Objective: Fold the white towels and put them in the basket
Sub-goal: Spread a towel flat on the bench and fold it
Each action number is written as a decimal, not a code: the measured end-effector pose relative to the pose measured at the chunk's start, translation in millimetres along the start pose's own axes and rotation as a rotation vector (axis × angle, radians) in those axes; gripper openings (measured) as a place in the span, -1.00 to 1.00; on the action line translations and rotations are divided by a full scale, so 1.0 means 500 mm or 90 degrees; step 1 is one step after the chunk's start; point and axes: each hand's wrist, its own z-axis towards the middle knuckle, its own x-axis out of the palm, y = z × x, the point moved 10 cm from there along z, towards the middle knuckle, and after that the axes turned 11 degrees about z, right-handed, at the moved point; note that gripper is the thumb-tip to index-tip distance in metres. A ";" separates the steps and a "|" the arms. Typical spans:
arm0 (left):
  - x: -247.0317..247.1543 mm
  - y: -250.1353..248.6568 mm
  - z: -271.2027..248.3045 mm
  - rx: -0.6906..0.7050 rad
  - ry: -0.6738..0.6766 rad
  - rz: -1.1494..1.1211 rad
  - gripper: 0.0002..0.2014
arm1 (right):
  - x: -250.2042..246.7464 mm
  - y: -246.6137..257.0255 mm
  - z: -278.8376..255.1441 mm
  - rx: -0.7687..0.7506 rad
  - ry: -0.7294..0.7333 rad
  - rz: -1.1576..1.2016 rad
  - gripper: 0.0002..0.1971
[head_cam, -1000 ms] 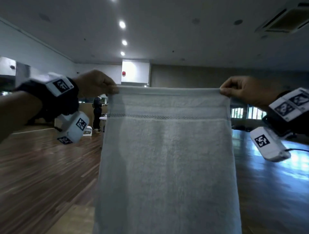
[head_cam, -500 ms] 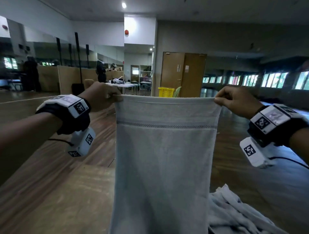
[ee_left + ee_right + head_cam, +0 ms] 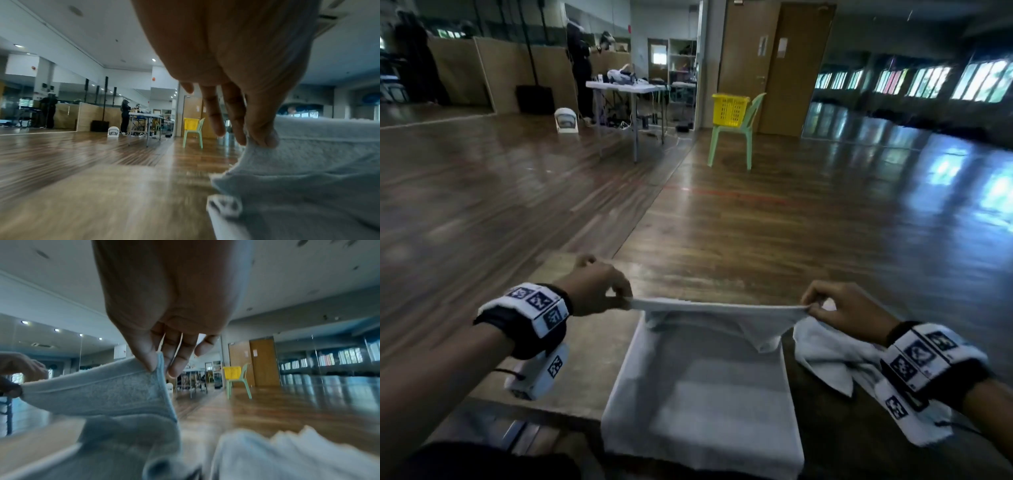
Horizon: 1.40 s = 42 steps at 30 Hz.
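A white towel (image 3: 702, 394) lies spread on the wooden table (image 3: 592, 346) in front of me, its far edge lifted. My left hand (image 3: 619, 297) pinches the far left corner (image 3: 255, 146). My right hand (image 3: 812, 306) pinches the far right corner (image 3: 156, 368). The edge between them hangs taut just above the table, and a fold sags under it. A crumpled pile of white towels (image 3: 835, 356) lies to the right, under my right wrist. A yellow basket (image 3: 730, 109) sits on a green chair (image 3: 736, 137) far across the room.
The table's near edge is by my body, and a polished wooden floor (image 3: 756, 212) stretches beyond it. A white folding table (image 3: 626, 89) with gear stands at the back. A person (image 3: 578, 61) stands beside it.
Both hands have come down from head height to just above the table, still pinching the towel's top corners. The towel, which hung upright, now lies mostly flat on the table.
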 end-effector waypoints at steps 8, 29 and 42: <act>0.275 -0.112 -0.077 0.045 0.267 0.042 -0.77 | 0.284 -0.140 -0.121 0.059 0.199 -0.039 -0.88; 0.281 -0.068 0.110 -0.091 0.164 0.117 -0.82 | 0.255 -0.208 0.051 0.201 0.142 -0.362 -0.73; 0.137 -0.015 -0.044 -0.140 -0.109 -0.035 -0.94 | 0.140 -0.098 -0.050 0.016 -0.132 -0.206 -0.88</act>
